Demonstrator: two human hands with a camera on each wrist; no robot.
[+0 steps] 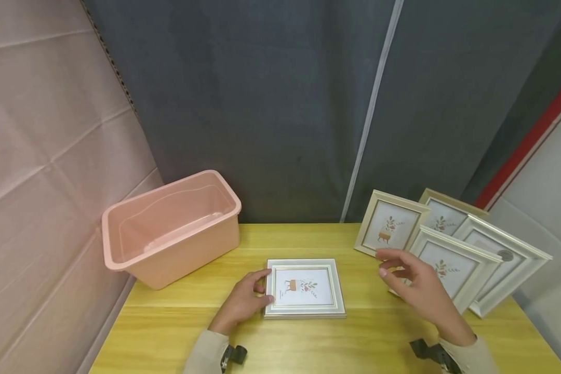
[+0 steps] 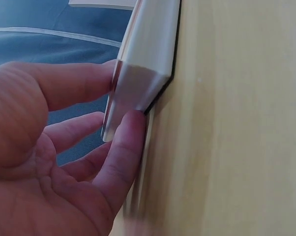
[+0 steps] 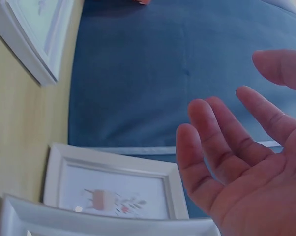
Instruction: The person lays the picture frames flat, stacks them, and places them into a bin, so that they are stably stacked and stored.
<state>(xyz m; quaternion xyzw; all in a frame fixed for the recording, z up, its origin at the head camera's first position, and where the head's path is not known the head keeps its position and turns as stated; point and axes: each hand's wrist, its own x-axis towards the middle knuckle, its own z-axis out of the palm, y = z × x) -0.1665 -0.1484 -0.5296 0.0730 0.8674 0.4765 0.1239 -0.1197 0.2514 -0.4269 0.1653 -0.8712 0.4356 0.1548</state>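
Observation:
A white picture frame (image 1: 305, 315) lies flat on the wooden table, its flower-and-deer print face up and turned sideways. My left hand (image 1: 244, 297) is at its left side, with index finger and thumb spread along that edge. In the left wrist view, fingertips touch the pale end of the frame (image 2: 135, 91) near its corner. To the right, my right hand (image 1: 418, 285) is raised with fingers loosely bent and nothing held. It overlaps a standing cream frame (image 1: 488, 257) in the head view. The right wrist view shows the hand (image 3: 251, 162) with its palm bare.
A pink plastic bin (image 1: 191, 254) stands at the back left. More upright frames cluster at the right: a gold one (image 1: 369, 228), another gold-edged one (image 1: 467, 208) behind, and a large white one (image 1: 519, 283). A grey curtain (image 1: 271, 114) hangs behind the table.

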